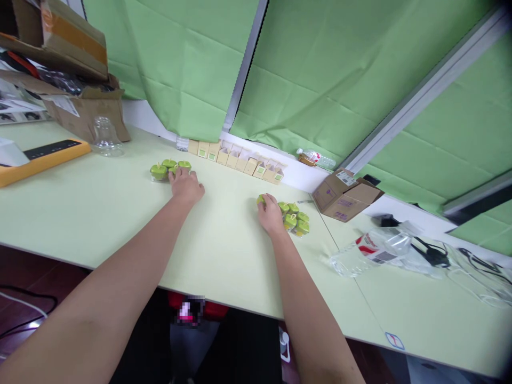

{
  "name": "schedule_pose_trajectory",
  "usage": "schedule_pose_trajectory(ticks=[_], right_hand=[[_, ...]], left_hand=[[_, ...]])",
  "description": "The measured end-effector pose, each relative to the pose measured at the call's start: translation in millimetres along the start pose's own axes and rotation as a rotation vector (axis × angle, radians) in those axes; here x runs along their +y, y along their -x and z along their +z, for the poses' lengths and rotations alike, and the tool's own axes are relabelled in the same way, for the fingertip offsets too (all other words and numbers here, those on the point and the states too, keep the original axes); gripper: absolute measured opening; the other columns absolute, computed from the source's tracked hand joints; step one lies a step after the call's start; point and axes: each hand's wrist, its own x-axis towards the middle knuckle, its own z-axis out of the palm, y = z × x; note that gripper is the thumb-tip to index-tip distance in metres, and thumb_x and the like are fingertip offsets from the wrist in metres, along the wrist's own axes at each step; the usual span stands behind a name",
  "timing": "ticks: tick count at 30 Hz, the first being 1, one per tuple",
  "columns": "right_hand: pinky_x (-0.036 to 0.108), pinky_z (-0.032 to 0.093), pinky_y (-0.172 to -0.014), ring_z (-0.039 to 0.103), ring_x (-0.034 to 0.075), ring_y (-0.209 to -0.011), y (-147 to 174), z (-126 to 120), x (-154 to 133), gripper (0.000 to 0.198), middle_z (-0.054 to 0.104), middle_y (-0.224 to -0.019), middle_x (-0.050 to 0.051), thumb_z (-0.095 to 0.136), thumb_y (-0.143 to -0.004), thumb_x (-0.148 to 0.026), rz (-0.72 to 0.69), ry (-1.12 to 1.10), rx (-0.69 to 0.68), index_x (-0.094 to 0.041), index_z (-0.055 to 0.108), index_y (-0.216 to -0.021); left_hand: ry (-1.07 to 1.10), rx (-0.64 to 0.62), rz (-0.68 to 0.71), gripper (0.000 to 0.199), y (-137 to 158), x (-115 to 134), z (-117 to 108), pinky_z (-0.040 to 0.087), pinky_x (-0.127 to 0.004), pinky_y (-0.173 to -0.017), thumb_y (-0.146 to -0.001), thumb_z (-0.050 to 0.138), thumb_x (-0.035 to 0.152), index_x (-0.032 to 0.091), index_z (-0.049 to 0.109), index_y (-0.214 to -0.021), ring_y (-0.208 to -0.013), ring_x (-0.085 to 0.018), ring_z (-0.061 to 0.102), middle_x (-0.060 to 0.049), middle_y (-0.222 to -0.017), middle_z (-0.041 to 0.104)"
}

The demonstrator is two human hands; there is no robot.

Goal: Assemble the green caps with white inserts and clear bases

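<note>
On the table at left, small green-lidded containers (159,170) with clear bodies and pale loops stand in a cluster. My left hand (186,186) reaches over the front of that cluster, fingertips touching the lids and the thumb spread away to the right. My right hand (271,214) has its fingers closed around a single green-lidded container (261,199), partly hidden by the fingers. Just right of that hand, several more green-lidded containers (296,217) sit close together, their near-left edge partly covered by the hand.
Small beige boxes (236,158) line the back edge below green curtains (320,69). A clear bottle (320,159) lies behind. Right stand a cardboard box (340,197) and a large plastic bottle (368,250), near cables. Left are a yellow-edged device (60,157) and a clear bottle-shaped piece (106,138).
</note>
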Motion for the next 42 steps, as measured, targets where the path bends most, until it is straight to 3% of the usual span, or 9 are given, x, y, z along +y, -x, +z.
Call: schedule_pose_trajectory(ticks=[6, 8, 12, 16, 21, 29, 34, 38, 42], right_hand=[[0.038, 0.045, -0.101, 0.061, 0.023, -0.108, 0, -6, -6, 0.033, 0.065, -0.122, 0.012, 0.043, -0.09, -0.024, -0.003, -0.049, 0.085, -0.017, 0.069, -0.109], [0.037, 0.049, -0.093, 0.064, 0.021, -0.091, 1, -8, -13, 0.028, 0.071, -0.108, 0.007, 0.047, -0.089, -0.028, 0.003, -0.095, 0.096, -0.021, 0.072, -0.099], [0.033, 0.052, -0.082, 0.062, 0.018, -0.079, 5, -1, -34, 0.021, 0.074, -0.096, 0.003, 0.057, -0.084, -0.034, 0.01, -0.313, 0.05, -0.023, 0.074, -0.091], [0.032, 0.053, -0.078, 0.063, 0.018, -0.083, 10, 10, -54, 0.022, 0.074, -0.097, 0.003, 0.064, -0.08, -0.037, 0.029, -0.564, -0.072, -0.023, 0.075, -0.091], [0.033, 0.055, -0.084, 0.064, 0.016, -0.087, 8, 6, -64, 0.024, 0.071, -0.096, 0.004, 0.069, -0.077, -0.039, 0.141, -0.92, -0.035, -0.019, 0.07, -0.091], [0.039, 0.06, -0.09, 0.064, 0.014, -0.087, 2, -11, -56, 0.036, 0.061, -0.088, -0.001, 0.075, -0.07, -0.024, 0.417, -1.294, -0.001, -0.022, 0.057, -0.101], [0.039, 0.059, -0.091, 0.067, 0.015, -0.088, 5, -3, -57, 0.049, 0.063, -0.092, -0.001, 0.078, -0.065, -0.016, 0.44, -1.301, -0.139, -0.024, 0.054, -0.107], [0.033, 0.057, -0.089, 0.068, 0.016, -0.088, 8, -2, -60, 0.042, 0.066, -0.088, 0.0, 0.08, -0.064, -0.019, 0.41, -1.273, -0.283, -0.02, 0.058, -0.1], [0.03, 0.055, -0.089, 0.068, 0.015, -0.087, 10, -5, -56, 0.032, 0.068, -0.084, 0.0, 0.081, -0.067, -0.026, 0.362, -1.245, -0.452, -0.017, 0.063, -0.091]], left_hand=[[0.106, 0.048, 0.084, 0.036, 6, 10, -6, 0.007, -0.062, -0.118, -0.081, 0.055, 0.027, 0.014, 0.064, -0.114, -0.136, -0.037, 0.038, -0.02, -0.137, 0.051], [0.265, 0.041, 0.218, 0.038, 14, 24, -8, 0.016, -0.054, -0.12, -0.084, 0.053, 0.026, 0.013, 0.063, -0.118, -0.133, -0.034, 0.042, -0.018, -0.136, 0.053], [0.732, -0.26, 0.584, 0.059, 37, 56, -3, 0.041, -0.038, -0.109, -0.081, 0.06, 0.032, 0.017, 0.049, -0.137, -0.129, -0.026, 0.051, -0.012, -0.144, 0.05], [0.93, -0.419, 0.609, 0.059, 52, 71, 2, 0.05, -0.036, -0.096, -0.077, 0.066, 0.035, 0.018, 0.053, -0.132, -0.112, -0.025, 0.062, -0.011, -0.129, 0.063], [0.862, -0.432, 0.526, 0.049, 44, 65, 3, 0.053, -0.034, -0.083, -0.072, 0.072, 0.039, 0.021, 0.061, -0.116, -0.091, -0.023, 0.067, -0.005, -0.106, 0.071], [0.558, -0.257, 0.298, 0.047, 26, 47, 20, 0.046, -0.041, -0.102, -0.076, 0.065, 0.037, 0.017, 0.06, -0.119, -0.114, -0.028, 0.06, -0.012, -0.124, 0.061], [0.584, -0.009, 0.514, 0.051, 35, 56, -2, 0.035, -0.042, -0.116, -0.078, 0.06, 0.024, 0.017, 0.056, -0.128, -0.135, -0.028, 0.042, -0.012, -0.139, 0.05], [0.74, -0.158, 0.736, 0.051, 53, 75, -21, 0.041, -0.039, -0.112, -0.078, 0.055, 0.014, 0.02, 0.058, -0.128, -0.127, -0.025, 0.051, -0.009, -0.134, 0.056], [0.834, -0.247, 0.73, 0.053, 60, 81, -24, 0.05, -0.037, -0.1, -0.073, 0.055, 0.01, 0.021, 0.062, -0.124, -0.118, -0.024, 0.058, -0.009, -0.13, 0.058]])
